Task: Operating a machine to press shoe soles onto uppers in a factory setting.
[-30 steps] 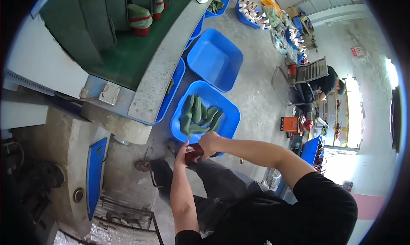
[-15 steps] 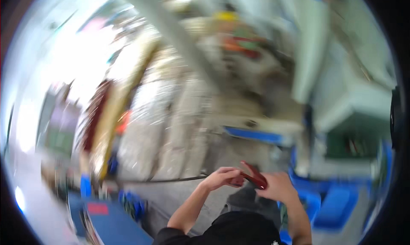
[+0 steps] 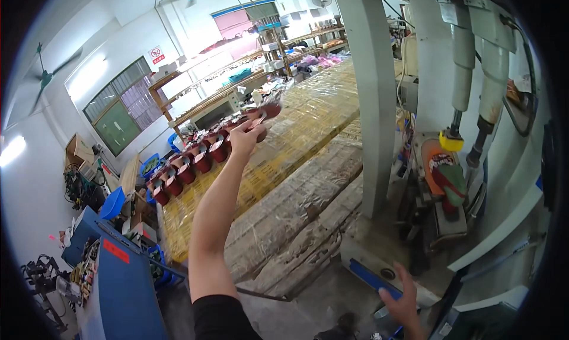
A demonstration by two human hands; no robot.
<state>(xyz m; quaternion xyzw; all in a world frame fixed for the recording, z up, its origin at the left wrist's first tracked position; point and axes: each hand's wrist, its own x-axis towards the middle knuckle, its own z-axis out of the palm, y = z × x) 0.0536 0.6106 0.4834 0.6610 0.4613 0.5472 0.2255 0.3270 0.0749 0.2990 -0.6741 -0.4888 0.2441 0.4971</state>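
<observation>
My left hand is stretched far out and up, gripping a dark red shoe at the near end of a row of dark red shoes. The row runs leftward along a long line wrapped in yellowish plastic. My right hand is low at the right with its fingers spread and nothing in it, next to the grey base of a machine.
A white pillar stands between the line and the pressing machine, which holds a red and green shoe under a yellow-tipped rod. A blue cabinet stands at the lower left. Shelves and windows line the back wall.
The view has swung from the blue tubs on the floor up to the long line. Both hands held the red shoe before; now only my left hand holds it, and my right hand has dropped.
</observation>
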